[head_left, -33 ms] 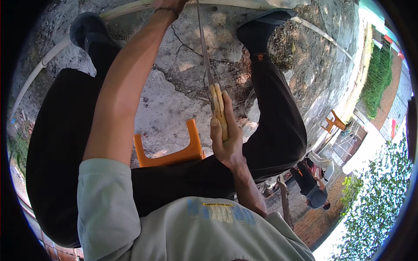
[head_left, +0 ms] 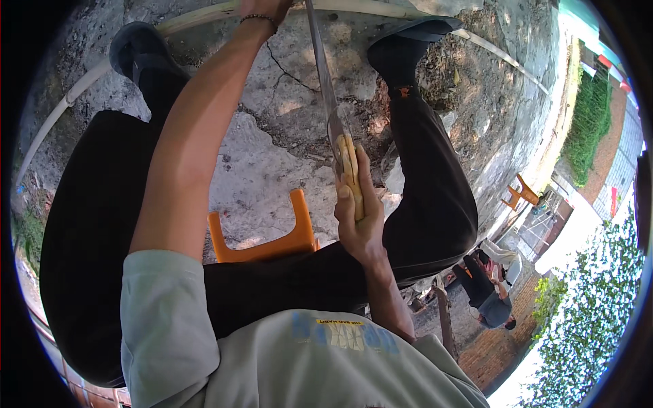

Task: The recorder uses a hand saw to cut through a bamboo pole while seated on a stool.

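My right hand [head_left: 362, 221] is wrapped round the yellowish wooden handle [head_left: 350, 173] of what looks like a handsaw. Its long, narrow metal blade [head_left: 320, 64] points away from me, up to the top edge of the view, where the far end is cut off. My left hand [head_left: 269, 8], with a dark bracelet at the wrist, is at the top edge beside a long pale pole [head_left: 381, 7]. The fingers of that hand are out of the picture, so their grip does not show. The blade passes across the pole just right of this hand.
My feet stand either side on cracked concrete [head_left: 238, 156], close to the pole. An orange plastic stool [head_left: 272, 246] is beneath my legs. Off to the right are another orange stool [head_left: 522, 194] and another person [head_left: 491, 299], with a brick wall [head_left: 486, 353] nearby.
My right hand has shifted slightly right and toward me with the saw. The blade has tilted, showing more of its flat side. My left arm has barely moved.
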Demonstrator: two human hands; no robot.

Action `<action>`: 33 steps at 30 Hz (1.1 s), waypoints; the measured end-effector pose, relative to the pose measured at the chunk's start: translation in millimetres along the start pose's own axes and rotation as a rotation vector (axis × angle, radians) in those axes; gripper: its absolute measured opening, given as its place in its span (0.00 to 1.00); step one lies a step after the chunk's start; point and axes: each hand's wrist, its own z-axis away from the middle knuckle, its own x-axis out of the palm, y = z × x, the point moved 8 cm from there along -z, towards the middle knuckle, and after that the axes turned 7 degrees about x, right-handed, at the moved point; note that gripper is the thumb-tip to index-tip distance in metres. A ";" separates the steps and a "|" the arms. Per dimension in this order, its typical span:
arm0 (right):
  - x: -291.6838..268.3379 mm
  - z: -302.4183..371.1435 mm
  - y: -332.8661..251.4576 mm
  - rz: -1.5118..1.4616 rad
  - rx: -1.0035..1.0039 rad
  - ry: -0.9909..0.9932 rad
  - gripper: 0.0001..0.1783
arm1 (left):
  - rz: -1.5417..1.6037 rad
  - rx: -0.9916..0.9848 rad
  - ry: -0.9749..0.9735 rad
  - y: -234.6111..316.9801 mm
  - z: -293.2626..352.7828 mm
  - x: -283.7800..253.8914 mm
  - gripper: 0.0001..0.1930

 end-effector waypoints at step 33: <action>-29.0 33.2 2.8 -0.067 -0.084 0.097 0.20 | 0.071 -0.054 -0.251 -26.7 57.0 -20.3 0.44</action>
